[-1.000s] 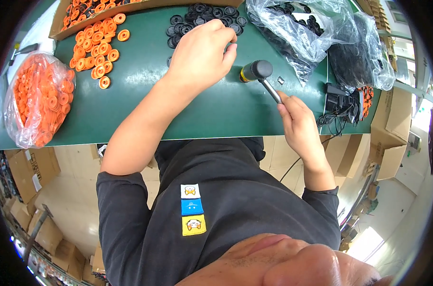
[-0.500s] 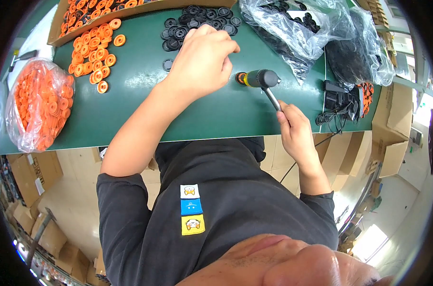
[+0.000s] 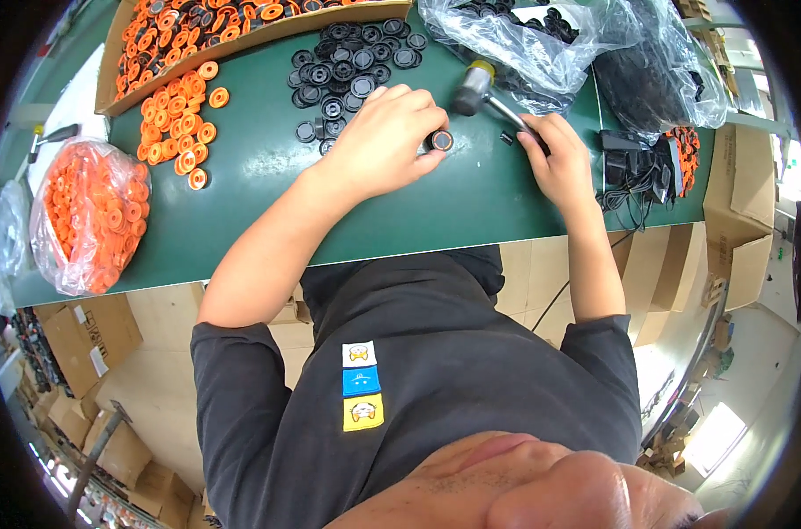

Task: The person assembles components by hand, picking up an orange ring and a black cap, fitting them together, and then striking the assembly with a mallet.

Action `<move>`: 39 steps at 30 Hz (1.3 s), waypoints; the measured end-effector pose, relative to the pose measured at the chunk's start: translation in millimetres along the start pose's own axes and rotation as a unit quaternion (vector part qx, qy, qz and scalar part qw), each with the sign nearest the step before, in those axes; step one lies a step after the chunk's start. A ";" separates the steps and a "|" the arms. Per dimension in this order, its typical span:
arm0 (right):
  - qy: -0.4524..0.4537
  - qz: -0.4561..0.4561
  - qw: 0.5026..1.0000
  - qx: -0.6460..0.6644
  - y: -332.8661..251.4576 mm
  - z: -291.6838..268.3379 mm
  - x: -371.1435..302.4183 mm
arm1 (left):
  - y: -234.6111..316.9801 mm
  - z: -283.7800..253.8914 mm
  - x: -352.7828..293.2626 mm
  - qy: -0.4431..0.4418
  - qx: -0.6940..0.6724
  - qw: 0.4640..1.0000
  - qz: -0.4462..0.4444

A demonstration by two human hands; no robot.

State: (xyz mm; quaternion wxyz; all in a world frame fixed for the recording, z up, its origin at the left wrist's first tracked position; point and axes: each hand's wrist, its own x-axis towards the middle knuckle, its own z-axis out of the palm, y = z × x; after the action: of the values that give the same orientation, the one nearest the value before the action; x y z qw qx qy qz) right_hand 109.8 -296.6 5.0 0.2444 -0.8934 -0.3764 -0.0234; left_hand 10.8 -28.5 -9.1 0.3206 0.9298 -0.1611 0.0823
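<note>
Thumb and index finger of my left hand [image 3: 387, 137] close around a small round black piece [image 3: 438, 140] on the green table [image 3: 348, 225]. A thin orange-brown ring shows on the face of that piece. My right hand [image 3: 559, 159] grips the handle of a mallet [image 3: 474, 88], its dark head with a yellow end raised to the right of the left hand. Loose round black caps [image 3: 363, 60] lie just beyond my left hand. Further left spreads a group of orange round pieces [image 3: 173, 119]. A small black bit [image 3: 506, 137] lies near the mallet handle.
A cardboard box [image 3: 242, 42] of orange and black pieces stands at the far left. A clear bag of orange pieces [image 3: 92, 216] sits at the left edge. Plastic bags of black parts [image 3: 542, 57] fill the far right, with a black device and cables [image 3: 634, 172] nearer.
The mallet has lifted off the round piece and swung away, its head now farther back. My left hand has come down to the right and taken hold of the piece.
</note>
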 end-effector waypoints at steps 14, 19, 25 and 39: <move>0.010 -0.229 0.956 0.181 -58.7 33.4 75.9 | -7.3 -9.2 5.9 0.172 -0.186 0.965 -0.069; 0.034 -0.082 0.925 0.370 -53.2 50.7 69.9 | -3.6 -14.7 7.0 0.221 -0.169 0.959 -0.045; 0.022 -0.041 0.906 0.421 -49.5 52.9 60.3 | -2.7 -14.1 5.9 0.216 -0.122 0.969 -0.013; 0.023 -0.101 0.939 0.328 -51.7 48.9 60.9 | 3.5 -8.7 4.0 0.240 -0.105 0.965 0.030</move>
State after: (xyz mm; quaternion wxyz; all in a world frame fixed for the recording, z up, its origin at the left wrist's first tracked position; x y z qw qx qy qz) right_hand 111.0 -203.2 -2.7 0.5286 -0.7205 -0.4455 0.0559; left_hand 12.8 -26.6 0.7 0.4430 0.8387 -0.1153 0.2950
